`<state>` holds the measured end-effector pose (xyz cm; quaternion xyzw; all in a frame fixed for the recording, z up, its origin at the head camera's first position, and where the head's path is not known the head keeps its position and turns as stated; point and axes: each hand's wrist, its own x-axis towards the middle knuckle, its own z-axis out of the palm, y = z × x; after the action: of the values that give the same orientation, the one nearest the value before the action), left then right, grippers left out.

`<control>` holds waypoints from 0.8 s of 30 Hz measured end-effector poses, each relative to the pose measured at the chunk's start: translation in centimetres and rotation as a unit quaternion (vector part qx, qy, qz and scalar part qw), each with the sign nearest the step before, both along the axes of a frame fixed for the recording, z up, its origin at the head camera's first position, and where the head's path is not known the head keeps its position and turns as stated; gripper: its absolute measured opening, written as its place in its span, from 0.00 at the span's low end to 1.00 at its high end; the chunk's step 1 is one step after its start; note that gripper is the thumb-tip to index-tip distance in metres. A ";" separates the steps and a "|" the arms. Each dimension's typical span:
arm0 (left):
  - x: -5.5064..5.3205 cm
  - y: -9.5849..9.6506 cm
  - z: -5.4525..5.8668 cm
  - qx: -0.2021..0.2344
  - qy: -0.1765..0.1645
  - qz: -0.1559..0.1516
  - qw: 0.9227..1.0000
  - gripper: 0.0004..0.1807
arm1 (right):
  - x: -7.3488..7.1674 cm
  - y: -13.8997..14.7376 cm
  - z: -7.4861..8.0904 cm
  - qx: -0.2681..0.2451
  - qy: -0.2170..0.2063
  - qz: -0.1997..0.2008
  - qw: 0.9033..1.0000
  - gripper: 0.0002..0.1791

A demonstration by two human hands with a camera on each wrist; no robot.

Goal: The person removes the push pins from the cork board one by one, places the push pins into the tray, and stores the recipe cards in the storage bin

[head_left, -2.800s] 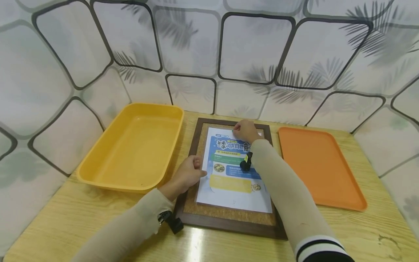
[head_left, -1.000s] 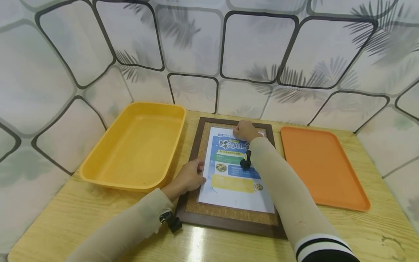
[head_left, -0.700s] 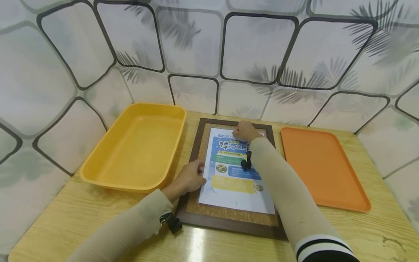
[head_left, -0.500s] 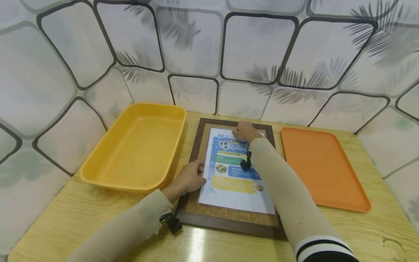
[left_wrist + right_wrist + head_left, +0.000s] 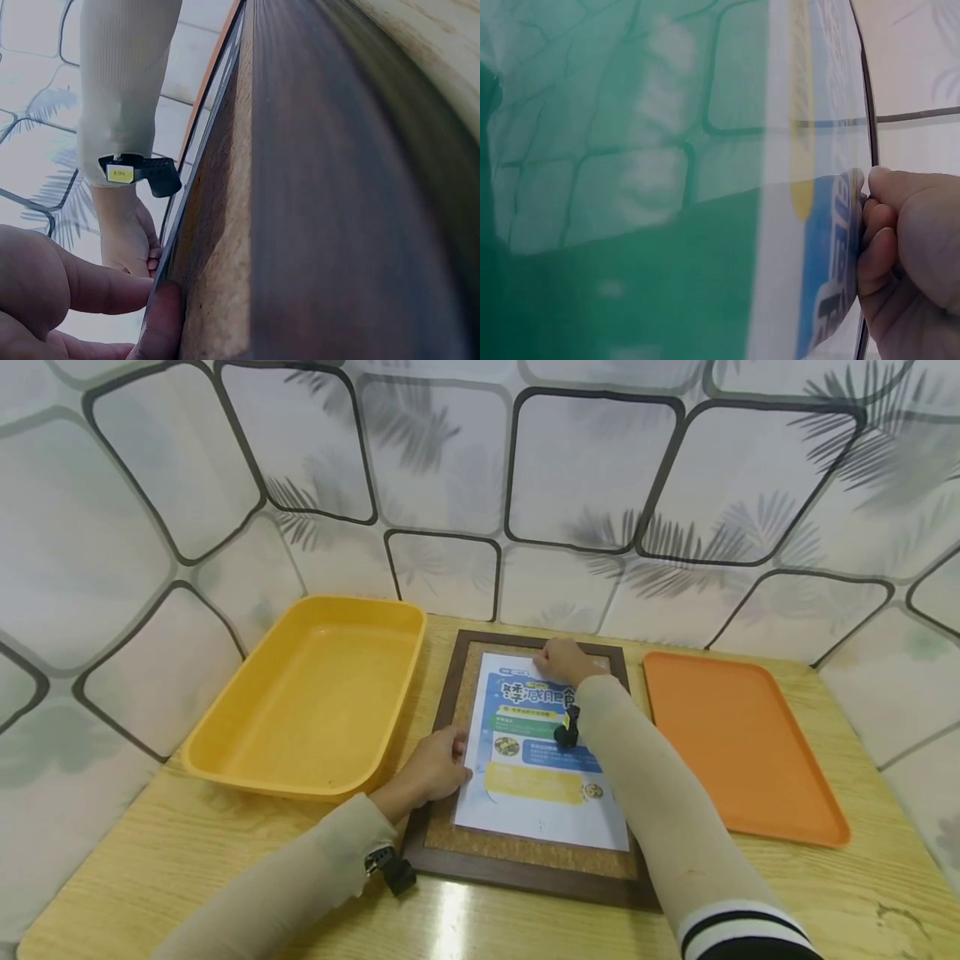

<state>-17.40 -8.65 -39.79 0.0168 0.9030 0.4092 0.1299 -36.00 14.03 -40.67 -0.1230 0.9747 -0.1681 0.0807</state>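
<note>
A laminated poster [image 5: 536, 822] with blue, green and yellow print lies on a brown-framed cork board [image 5: 517, 870]. My left hand [image 5: 433, 766] pinches the poster's left edge. In the left wrist view its thumb and a finger [image 5: 112, 291] sit on either side of the sheet, which stands off the cork there. At the poster's top edge is my right hand [image 5: 562, 660], its fingers curled. In the right wrist view the right thumb [image 5: 904, 184] and fingers meet around a small dark thing close against the sheet. Mostly hidden by the fingers, its kind I cannot tell.
A deep yellow tub [image 5: 307, 693] stands left of the board on the wooden table [image 5: 247, 827]. To the right lies a flat orange tray [image 5: 742, 743]. A patterned wall [image 5: 438, 572] rises directly behind them.
Since the oldest frame my left hand has moved slightly down along the poster's left edge and closed its fingers on it. My right hand stays at the top, its forearm shifting slightly right.
</note>
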 end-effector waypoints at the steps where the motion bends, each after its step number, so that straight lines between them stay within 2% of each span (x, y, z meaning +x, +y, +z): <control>1: 0.0 0.0 0.0 0.000 0.000 0.000 1.000 0.32 | 0.1 0.0 0.0 -0.007 0.002 0.001 1.000 0.21; 9: 0.1 -0.1 0.0 -0.001 0.002 -0.002 1.000 0.32 | 1.0 0.1 0.2 -0.038 0.002 -0.010 0.999 0.16; 18: 0.0 -0.2 0.2 -0.003 0.005 -0.002 1.000 0.31 | 0.8 0.5 0.0 -0.072 0.019 -0.014 0.997 0.14; 24: 0.1 -0.1 0.3 0.002 -0.001 0.000 1.000 0.32 | 1.3 0.5 0.4 -0.084 0.011 -0.005 0.996 0.14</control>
<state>-17.32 -8.71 -39.47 0.0163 0.9019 0.4113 0.1306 -34.75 14.54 -40.31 -0.1262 0.9586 -0.2484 0.0586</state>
